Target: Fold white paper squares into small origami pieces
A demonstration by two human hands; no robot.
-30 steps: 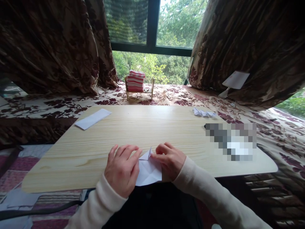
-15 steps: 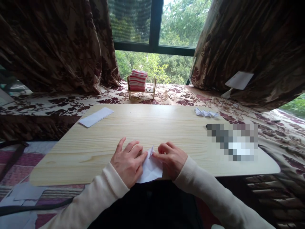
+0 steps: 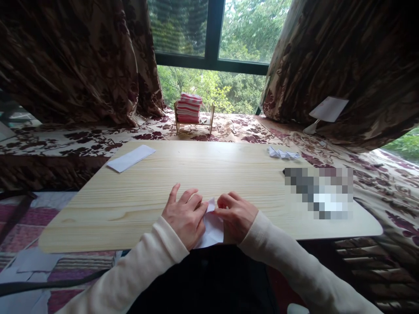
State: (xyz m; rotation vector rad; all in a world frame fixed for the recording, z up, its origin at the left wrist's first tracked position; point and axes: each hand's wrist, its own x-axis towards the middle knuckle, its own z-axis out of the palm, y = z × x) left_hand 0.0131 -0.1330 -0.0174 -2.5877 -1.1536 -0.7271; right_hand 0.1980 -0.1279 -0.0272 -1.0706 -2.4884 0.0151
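A partly folded sheet of white paper [image 3: 214,230] lies at the table's near edge, a narrow raised flap pointing away from me. My left hand [image 3: 185,216] covers its left side, with the forefinger at the flap and the other fingers spread above the wood. It holds the paper against the table, the thumb partly hidden. From the right, my right hand [image 3: 236,216] is closed, its forefinger and thumb pinching near the flap's base. The exact grip under the fingers is hidden.
On the wooden table [image 3: 98,209], a stack of white paper strips [image 3: 131,158] lies far left and several small folded paper pieces [image 3: 283,153] far right. A pixelated object [image 3: 319,194] lies right. Beyond are a small rack of striped cloths [image 3: 189,108] and a lamp [image 3: 329,109].
My left hand has shifted right, covering more of the paper, and its fingertip is closer to the right hand. The flap looks wider and flatter. The right hand has barely moved.
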